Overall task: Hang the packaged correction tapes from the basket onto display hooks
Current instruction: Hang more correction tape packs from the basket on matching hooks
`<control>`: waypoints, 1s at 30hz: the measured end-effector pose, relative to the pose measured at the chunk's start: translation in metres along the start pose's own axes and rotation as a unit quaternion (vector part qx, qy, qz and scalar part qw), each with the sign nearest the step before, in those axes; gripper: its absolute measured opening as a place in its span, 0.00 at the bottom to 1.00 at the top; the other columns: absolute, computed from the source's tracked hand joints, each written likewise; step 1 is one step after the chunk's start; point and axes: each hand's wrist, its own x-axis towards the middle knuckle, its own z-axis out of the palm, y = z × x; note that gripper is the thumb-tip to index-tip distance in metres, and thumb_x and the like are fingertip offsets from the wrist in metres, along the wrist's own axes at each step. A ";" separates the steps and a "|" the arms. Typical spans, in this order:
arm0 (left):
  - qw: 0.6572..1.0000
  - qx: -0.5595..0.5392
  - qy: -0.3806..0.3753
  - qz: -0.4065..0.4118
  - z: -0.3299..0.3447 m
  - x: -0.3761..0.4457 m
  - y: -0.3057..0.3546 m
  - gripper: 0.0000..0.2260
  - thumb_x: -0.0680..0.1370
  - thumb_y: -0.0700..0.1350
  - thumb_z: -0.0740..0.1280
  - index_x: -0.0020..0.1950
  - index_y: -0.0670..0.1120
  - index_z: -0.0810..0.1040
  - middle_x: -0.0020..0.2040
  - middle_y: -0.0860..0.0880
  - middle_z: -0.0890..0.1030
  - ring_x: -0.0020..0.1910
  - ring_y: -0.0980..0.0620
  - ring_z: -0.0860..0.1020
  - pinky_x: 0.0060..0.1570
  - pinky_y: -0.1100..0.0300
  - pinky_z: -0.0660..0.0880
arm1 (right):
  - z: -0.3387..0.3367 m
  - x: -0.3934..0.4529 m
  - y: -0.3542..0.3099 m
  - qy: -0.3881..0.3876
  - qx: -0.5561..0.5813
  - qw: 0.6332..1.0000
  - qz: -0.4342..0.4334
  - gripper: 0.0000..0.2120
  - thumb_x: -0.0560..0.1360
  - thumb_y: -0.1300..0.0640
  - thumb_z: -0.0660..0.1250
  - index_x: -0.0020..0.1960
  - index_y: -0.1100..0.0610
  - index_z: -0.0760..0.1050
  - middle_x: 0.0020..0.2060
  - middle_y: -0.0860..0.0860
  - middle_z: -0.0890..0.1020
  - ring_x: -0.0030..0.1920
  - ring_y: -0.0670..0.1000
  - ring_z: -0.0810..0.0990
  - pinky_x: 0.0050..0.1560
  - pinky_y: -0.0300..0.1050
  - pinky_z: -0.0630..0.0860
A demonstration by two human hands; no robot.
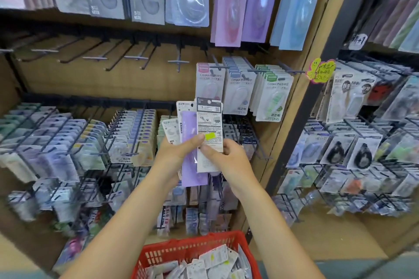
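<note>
At the centre of the frame the left hand (pixel 179 152) grips a fanned sheaf of packaged correction tapes (pixel 199 140), thumb pressed across their fronts, while the right hand (pixel 223 158) pinches the lower edge of the front card, the one turned printed back out. More packs lie heaped in the red basket (pixel 195 248) at the bottom of the frame, and bare display hooks (pixel 136 58) run along the upper left. These look light, stiff and slick, so I'd hold one by its card edges and leave the punched hole at the top clear for a hook.
</note>
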 end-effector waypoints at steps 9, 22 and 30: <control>1.000 0.005 0.020 0.011 -0.028 -0.009 0.014 0.31 0.67 0.41 0.79 0.69 0.43 0.78 0.60 0.43 0.85 0.59 0.41 0.84 0.59 0.44 0.81 | 0.023 0.004 -0.003 -0.019 0.050 0.999 -0.011 0.13 0.77 0.54 0.74 0.59 0.46 0.75 0.51 0.43 0.86 0.47 0.42 0.86 0.42 0.38 0.79; 0.993 0.014 0.113 0.019 -0.050 -0.016 0.021 0.30 0.66 0.43 0.84 0.66 0.47 0.80 0.56 0.47 0.87 0.55 0.45 0.86 0.60 0.42 0.80 | 0.046 -0.001 -0.010 0.001 -0.067 0.996 -0.064 0.19 0.81 0.42 0.64 0.68 0.50 0.68 0.63 0.52 0.80 0.52 0.47 0.85 0.57 0.50 0.82; 0.994 -0.009 0.098 0.043 -0.043 -0.022 0.024 0.31 0.67 0.43 0.81 0.69 0.44 0.78 0.59 0.44 0.86 0.58 0.42 0.85 0.58 0.45 0.82 | 0.057 -0.003 -0.010 -0.042 -0.093 0.993 -0.058 0.21 0.86 0.47 0.56 0.77 0.49 0.67 0.67 0.41 0.72 0.67 0.43 0.71 0.59 0.36 0.68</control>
